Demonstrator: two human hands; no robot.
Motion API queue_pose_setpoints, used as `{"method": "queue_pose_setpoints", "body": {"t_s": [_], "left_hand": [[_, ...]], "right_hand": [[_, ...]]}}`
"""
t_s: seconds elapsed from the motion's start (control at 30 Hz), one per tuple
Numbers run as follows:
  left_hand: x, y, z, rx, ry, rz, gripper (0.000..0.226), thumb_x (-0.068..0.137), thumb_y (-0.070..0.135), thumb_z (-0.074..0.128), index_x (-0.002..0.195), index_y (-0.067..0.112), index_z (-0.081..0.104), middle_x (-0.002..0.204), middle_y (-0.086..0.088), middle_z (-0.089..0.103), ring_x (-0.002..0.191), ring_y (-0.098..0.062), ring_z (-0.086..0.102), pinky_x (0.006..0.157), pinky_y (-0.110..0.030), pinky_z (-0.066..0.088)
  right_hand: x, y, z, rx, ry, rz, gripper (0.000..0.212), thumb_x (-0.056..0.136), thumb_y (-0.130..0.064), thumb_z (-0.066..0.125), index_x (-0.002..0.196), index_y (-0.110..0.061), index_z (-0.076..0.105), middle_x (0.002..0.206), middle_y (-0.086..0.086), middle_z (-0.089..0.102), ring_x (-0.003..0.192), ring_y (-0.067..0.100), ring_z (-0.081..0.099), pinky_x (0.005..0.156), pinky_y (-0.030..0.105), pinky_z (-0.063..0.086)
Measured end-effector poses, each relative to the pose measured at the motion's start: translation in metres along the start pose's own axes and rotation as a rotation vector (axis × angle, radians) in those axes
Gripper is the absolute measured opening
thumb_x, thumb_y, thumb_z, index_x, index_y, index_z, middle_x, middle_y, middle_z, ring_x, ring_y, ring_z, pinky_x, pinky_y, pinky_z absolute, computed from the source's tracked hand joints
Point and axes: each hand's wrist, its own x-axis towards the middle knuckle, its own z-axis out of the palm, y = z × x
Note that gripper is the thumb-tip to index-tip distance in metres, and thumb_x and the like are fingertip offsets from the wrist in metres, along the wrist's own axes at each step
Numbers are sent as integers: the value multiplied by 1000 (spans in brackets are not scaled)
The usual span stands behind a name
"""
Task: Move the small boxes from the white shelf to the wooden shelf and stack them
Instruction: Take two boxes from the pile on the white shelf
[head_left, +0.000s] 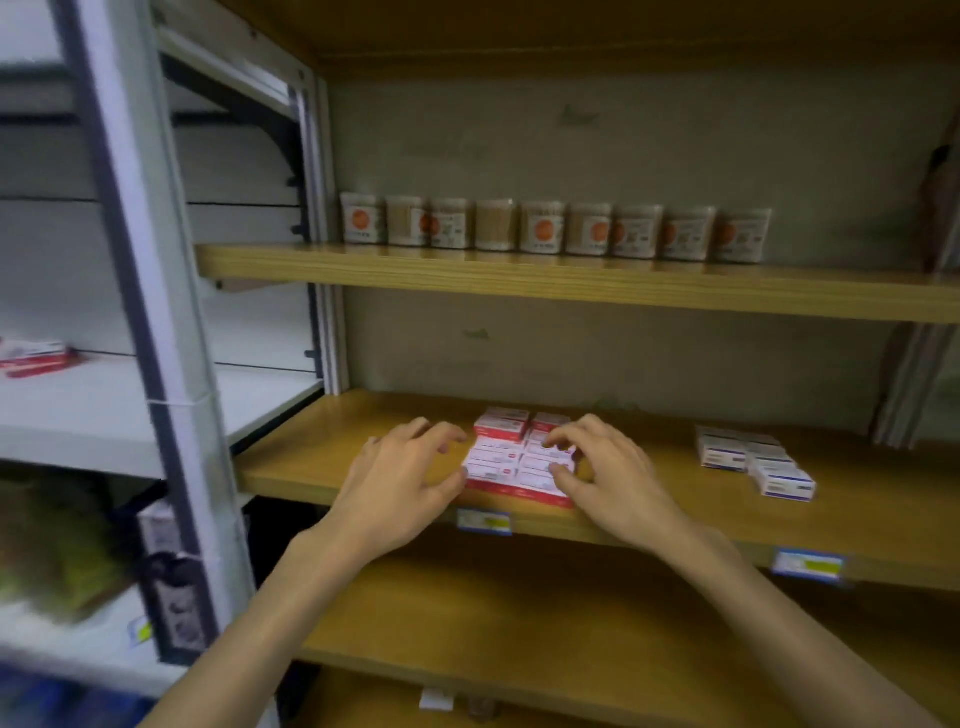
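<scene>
A block of small red-and-white boxes (511, 457) lies on the wooden shelf (322, 457), packed in two columns. My left hand (402, 480) rests against the block's left side, fingers spread, thumb at its front corner. On the right side sits my right hand (608, 475), fingertips touching the tops of the boxes and thumb against the edge. Neither hand lifts a box. More red-and-white boxes (34, 356) remain on the white shelf (104, 410) at far left.
Blue-and-white small boxes (753, 460) lie on the same wooden shelf to the right. A row of jars (550, 228) lines the wooden shelf above. A white metal upright (140, 260) separates the two shelving units. Price tags (808, 564) hang on the shelf front.
</scene>
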Motion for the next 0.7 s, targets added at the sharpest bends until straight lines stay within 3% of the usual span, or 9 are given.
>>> {"method": "queue_pose_setpoints", "body": {"t_s": [0.1,0.23,0.4,0.6,0.7], "left_hand": [[-23,-41,-29,10,34,-10,38,94,52,50,130,41,49,108,18,52,103,-7,54,85,-33,45],[-58,-103,-69,60,78,1,37,95,51,47,130,40,50,106,19,52,96,-4,52,81,-29,44],[-96,-191,-114,83,83,-41,35,95,52,46,126,37,53,105,19,55,89,-3,52,84,-32,48],[-127,-298,-157,109,79,-141,29,94,47,49,120,37,57,109,17,58,100,-6,58,83,-33,45],[-136,-343,-173,116,67,-168,30,94,48,49,120,36,57,110,16,58,103,-5,57,83,-35,45]], "right_hand": [[12,-58,25,100,-10,-72,23,96,-34,62,119,-34,59,112,-15,54,102,2,55,89,30,51],[28,-145,54,301,-40,-131,17,95,-26,64,111,-33,63,104,-15,58,93,1,59,74,17,45],[52,-255,89,503,-62,-177,18,95,-18,64,109,-31,66,100,-15,63,93,0,60,74,12,49],[92,-356,145,591,-73,-203,18,93,-15,64,107,-26,69,93,-11,67,85,6,63,72,15,51],[119,-394,166,671,-113,-190,17,93,-17,65,105,-28,70,91,-8,69,82,14,67,72,26,58]]}}
